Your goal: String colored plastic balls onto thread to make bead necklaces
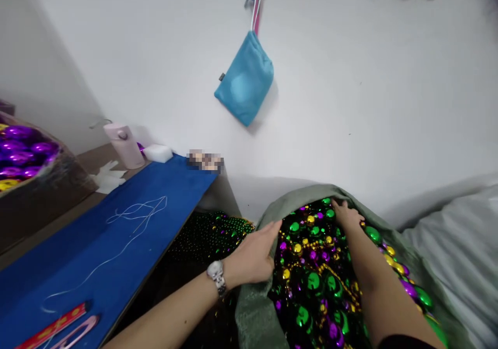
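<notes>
A grey-green cloth sack [259,318] lies open below me, full of shiny green, purple and gold beads [315,266]. My left hand [254,255], with a watch on the wrist, grips the sack's left rim. My right hand [346,215] reaches across the beads and holds the sack's far rim, fingers curled over the cloth.
A blue mat [116,245] with loose white thread [136,214] covers the table at left. A pile of small green beads [210,232] sits under its edge. A box of purple baubles [23,152] stands far left. A blue pouch [245,79] hangs on the white wall. A pink bottle [123,144] stands behind the mat.
</notes>
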A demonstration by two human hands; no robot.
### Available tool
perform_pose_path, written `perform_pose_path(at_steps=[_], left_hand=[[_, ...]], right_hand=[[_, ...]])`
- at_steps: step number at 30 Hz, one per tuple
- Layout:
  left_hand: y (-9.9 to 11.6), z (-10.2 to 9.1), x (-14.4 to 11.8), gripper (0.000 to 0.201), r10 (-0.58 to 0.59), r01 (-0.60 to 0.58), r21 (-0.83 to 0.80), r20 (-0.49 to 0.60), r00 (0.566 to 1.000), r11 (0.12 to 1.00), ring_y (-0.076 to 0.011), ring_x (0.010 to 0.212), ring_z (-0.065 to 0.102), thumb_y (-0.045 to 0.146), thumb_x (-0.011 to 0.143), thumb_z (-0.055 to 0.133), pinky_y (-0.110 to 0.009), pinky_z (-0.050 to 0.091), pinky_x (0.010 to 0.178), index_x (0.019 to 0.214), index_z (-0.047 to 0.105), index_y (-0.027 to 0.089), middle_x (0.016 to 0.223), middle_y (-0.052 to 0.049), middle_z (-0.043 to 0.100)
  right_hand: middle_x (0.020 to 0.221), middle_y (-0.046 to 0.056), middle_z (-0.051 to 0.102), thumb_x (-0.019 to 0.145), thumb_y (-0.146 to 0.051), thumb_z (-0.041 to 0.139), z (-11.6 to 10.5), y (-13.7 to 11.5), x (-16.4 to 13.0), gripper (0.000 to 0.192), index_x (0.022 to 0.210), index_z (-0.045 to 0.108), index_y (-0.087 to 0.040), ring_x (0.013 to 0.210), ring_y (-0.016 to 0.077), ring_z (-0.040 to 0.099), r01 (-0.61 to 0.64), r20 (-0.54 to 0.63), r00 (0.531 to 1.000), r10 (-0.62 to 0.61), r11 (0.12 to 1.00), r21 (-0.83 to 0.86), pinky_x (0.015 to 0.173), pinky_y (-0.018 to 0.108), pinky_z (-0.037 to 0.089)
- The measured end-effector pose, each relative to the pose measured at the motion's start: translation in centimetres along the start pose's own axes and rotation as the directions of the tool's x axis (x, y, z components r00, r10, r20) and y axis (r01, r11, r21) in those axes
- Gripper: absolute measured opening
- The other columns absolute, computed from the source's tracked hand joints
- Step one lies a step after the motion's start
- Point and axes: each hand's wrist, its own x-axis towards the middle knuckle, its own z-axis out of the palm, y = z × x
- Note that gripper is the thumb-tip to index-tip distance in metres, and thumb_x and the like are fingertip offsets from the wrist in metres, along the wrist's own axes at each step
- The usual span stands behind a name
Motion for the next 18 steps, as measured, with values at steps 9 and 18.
perform_pose_path(at_steps=[9, 18], left_hand=[[1.6, 1.9, -5.5, 0.066, -0.248, 0.27, 0.16, -0.145, 0.958, 0.95, -0.0393, 0.122, 0.043, 0.042, 0.082, 0.051, -0.049, 0.048, 0.086, 0.141, 0.025, 0.032, 0.153, -0.013, 0.008], [1.2, 5.2, -10.8, 0.082, -0.167, 0.134, -0.351, -0.065, 0.984, 0.927, -0.017, 0.125, 0.044, -0.007, 0.062, 0.037, -0.036, 0.033, 0.107, 0.137, 0.037, 0.028, 0.137, 0.0, 0.048]], right_hand=[[0.13, 0.01, 0.047, 0.09, -0.032, 0.054, -2.8, -0.1, -4.0, 0.043, 0.129, 0.044, -0.018, 0.113, 0.0258, 0.05, 0.315, -0.024, 0.949, -0.314, 0.946, 0.075, 0.093, 0.048, 0.042], [0.126, 0.009, 0.055, 0.096, -0.035, 0.037, 0.3, -9.2, -21.4, 0.044, 0.138, 0.034, -0.026, 0.115, 0.0258, 0.05, 0.622, -0.048, 0.781, -0.623, 0.767, 0.157, 0.1, 0.052, 0.032]])
